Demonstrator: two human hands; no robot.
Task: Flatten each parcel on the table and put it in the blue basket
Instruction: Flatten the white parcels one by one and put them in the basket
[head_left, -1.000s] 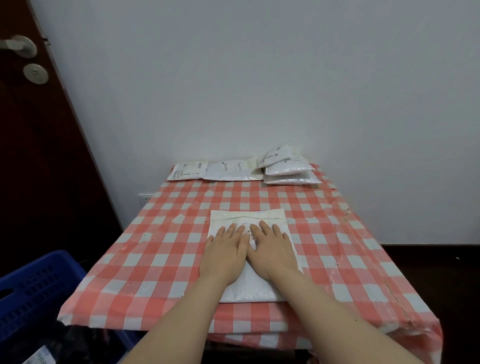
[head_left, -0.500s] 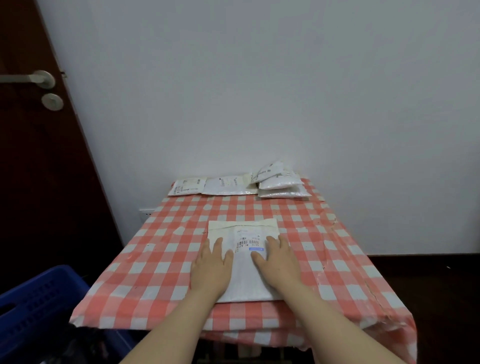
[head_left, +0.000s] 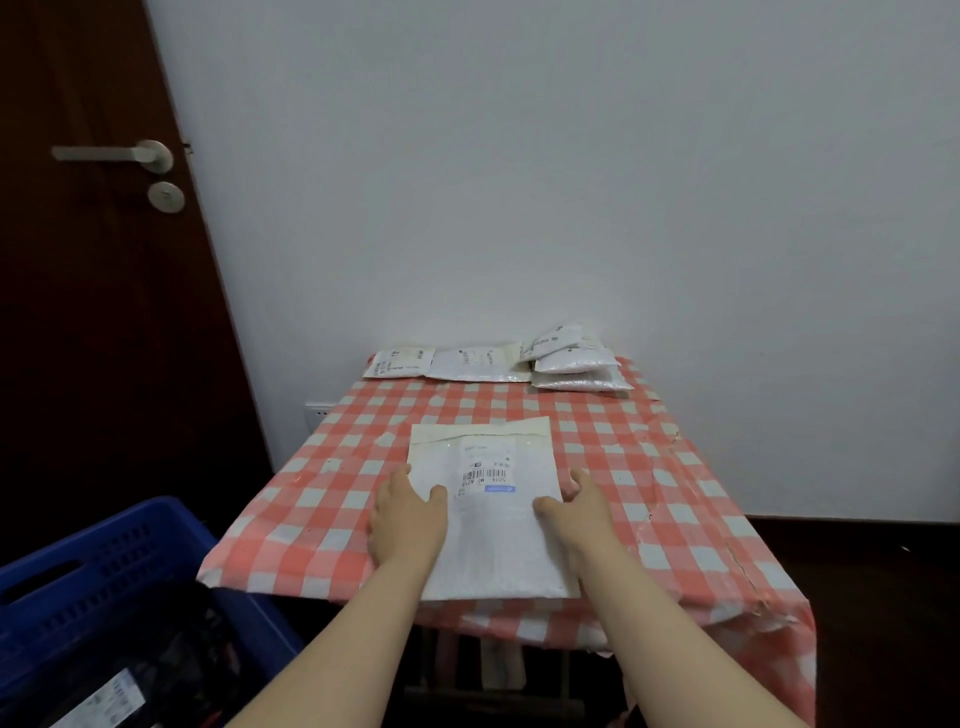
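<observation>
Blue basket noted near left, beside the counter. Parcel lies at the near edge, flanked by left hand and right hand, thumbs on top; a grip cannot be confirmed. If pinched only at its slick edges, it could be dropped short of the basket.

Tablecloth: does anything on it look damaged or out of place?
Yes. The tablecloth looks worn. It has ragged rips and creases down its right side, most of all near the front right corner, and small white scuffs on its left part. The parcel looks intact, and nothing is spilled.
</observation>
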